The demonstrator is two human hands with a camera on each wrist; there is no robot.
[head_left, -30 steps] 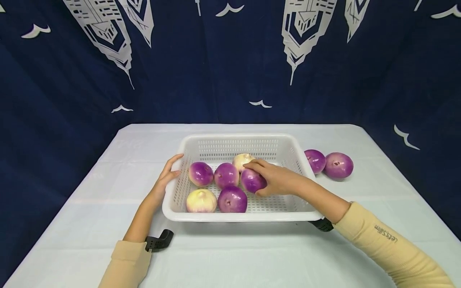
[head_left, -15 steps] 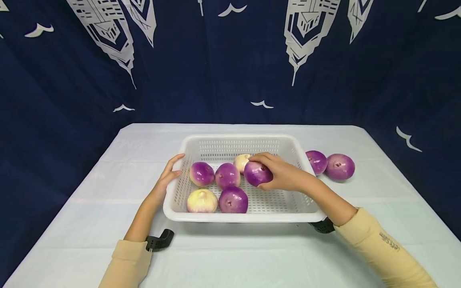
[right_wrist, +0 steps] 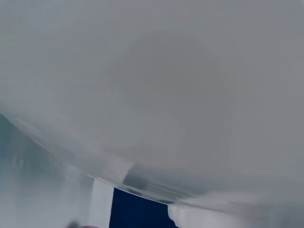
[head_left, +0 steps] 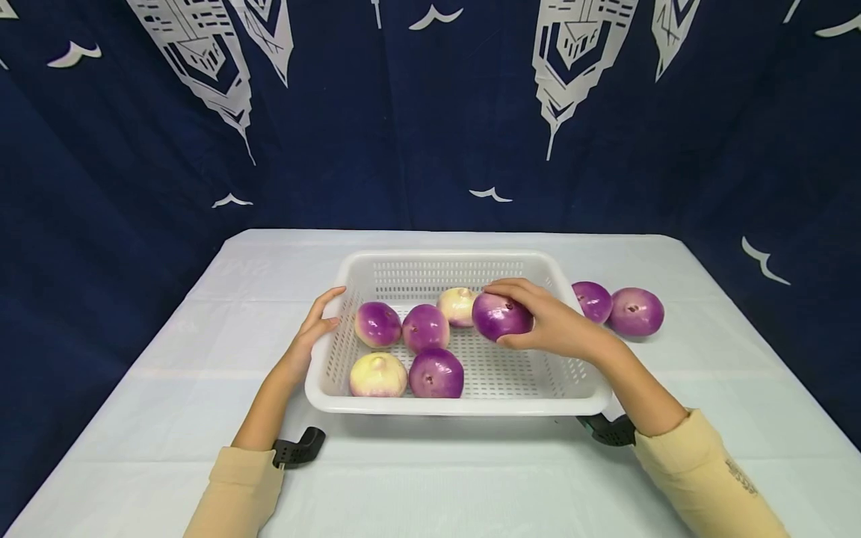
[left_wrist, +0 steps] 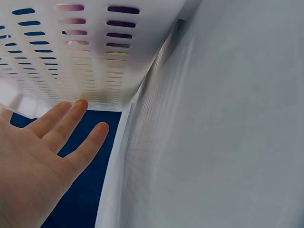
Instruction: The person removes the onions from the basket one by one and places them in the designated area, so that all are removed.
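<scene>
My right hand [head_left: 553,323] grips a glossy purple onion [head_left: 501,317] between thumb and fingers, raised over the right half of a white perforated basket [head_left: 457,407]. Spread, nearly straight fingers of my left hand [head_left: 312,332] rest at the basket's left rim; the left wrist view shows that hand [left_wrist: 42,156] beside the slotted wall [left_wrist: 95,71]. Inside the basket sit purple onions, one at the back left [head_left: 378,325], a middle onion [head_left: 426,329] and a front onion [head_left: 436,373]. Two pale onions lie there too, a front one [head_left: 378,375] and a back one [head_left: 457,306].
Outside the basket's right side, two more purple onions, a nearer one [head_left: 592,302] and a farther one [head_left: 635,311], sit on the white-covered table [head_left: 471,478]. A dark blue curtain [head_left: 403,149] hangs behind. The right wrist view is mostly a blurred pale surface [right_wrist: 166,95].
My right hand has lifted the purple onion from beside the middle one and carried it to the right, uncovering the back pale onion. My left hand has stayed at the rim.
</scene>
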